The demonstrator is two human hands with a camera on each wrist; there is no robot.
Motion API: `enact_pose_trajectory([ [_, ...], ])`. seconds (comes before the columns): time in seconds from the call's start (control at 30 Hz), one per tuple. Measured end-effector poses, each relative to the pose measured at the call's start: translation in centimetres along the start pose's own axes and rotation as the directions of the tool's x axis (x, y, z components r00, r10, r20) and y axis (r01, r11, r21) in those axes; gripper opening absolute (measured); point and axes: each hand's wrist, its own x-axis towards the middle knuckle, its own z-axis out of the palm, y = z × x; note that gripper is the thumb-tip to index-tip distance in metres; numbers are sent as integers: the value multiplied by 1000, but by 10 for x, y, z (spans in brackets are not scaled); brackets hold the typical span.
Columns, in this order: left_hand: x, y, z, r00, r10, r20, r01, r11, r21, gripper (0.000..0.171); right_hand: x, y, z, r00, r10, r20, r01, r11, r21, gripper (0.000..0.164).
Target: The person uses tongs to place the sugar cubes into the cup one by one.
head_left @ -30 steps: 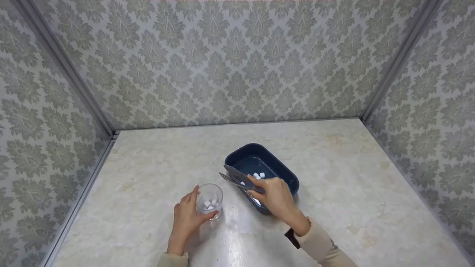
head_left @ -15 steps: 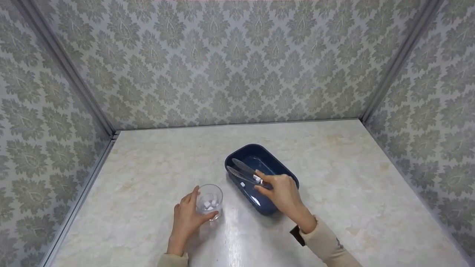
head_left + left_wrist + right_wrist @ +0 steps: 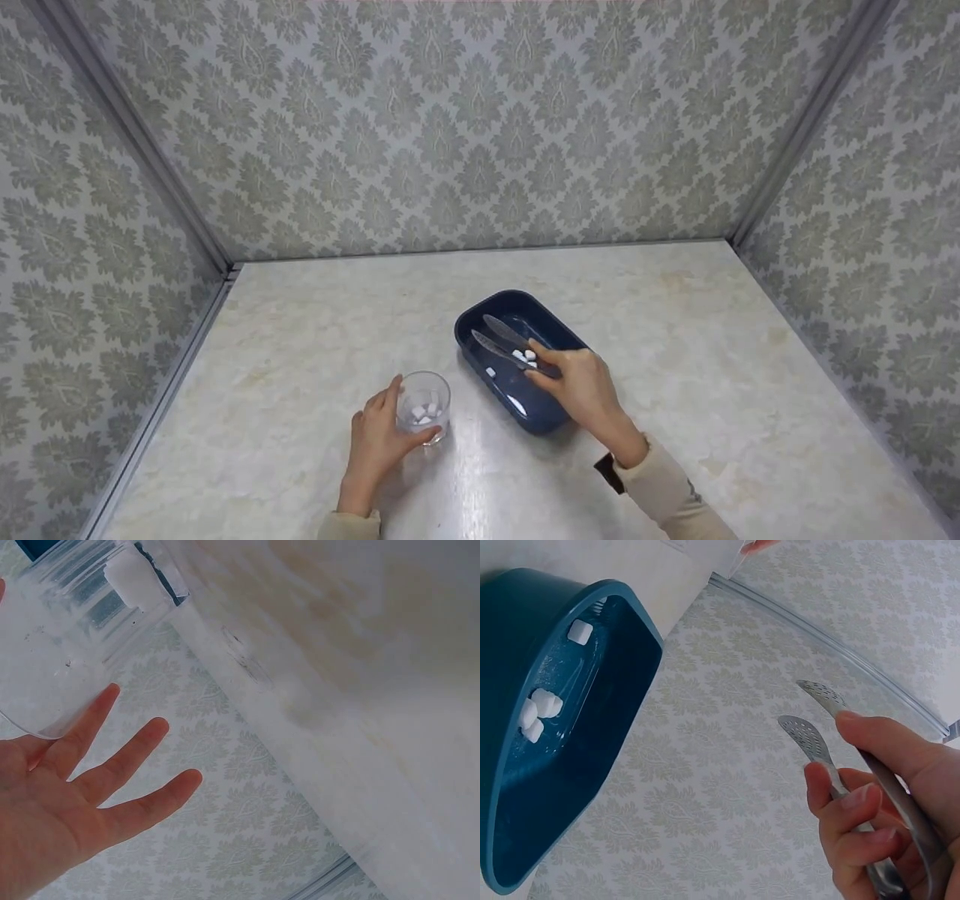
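Observation:
My left hand (image 3: pixel 375 439) holds a clear drinking glass (image 3: pixel 439 390) at its side, thumb and index finger on opposite sides. Several small white cubes (image 3: pixel 424 414) lie in the bottom of the glass; the left wrist view shows the glass (image 3: pixel 45 664) with other fingers spread beside it. Metal tongs (image 3: pixel 504 328) are gripped in my right hand (image 3: pixel 589 386), over a dark blue rectangular dish (image 3: pixel 517 405). The perforated tong tips (image 3: pixel 804 733) stand apart with nothing between them. Several white cubes (image 3: pixel 547 703) lie grouped in the dish, and a single cube (image 3: pixel 580 631) sits apart.
The pale marbled tabletop (image 3: pixel 337 315) bears the dish and glass. Patterned wall panels (image 3: pixel 480 135) stand at the back and both sides. A grey metal strip (image 3: pixel 165 420) runs along the left edge.
My right hand has moved the tongs rightward, away from the glass side and over the dish's cubes. The left hand and glass have stayed in place.

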Motion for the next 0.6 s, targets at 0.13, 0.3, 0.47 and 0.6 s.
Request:
enact_pose_trajectory([
  [0.13, 0, 0, -1, 1000, -1, -1, 1, 1000, -7, 97, 1, 3, 0, 1000, 28, 1, -28, 1000, -5, 41],
  [0.3, 0, 0, -1, 1000, -3, 2, 3, 1000, -9, 97, 1, 7, 0, 999, 47, 7, -47, 999, -10, 42],
  [0.47, -1, 1, -1, 1000, -1, -1, 1, 1000, -5, 97, 1, 12, 2, 998, 65, 15, -65, 998, -20, 43],
  [0.6, -1, 2, -1, 1000, 4, -7, -4, 1000, -5, 97, 2, 16, 3, 995, 94, 26, -93, 995, -38, 43],
])
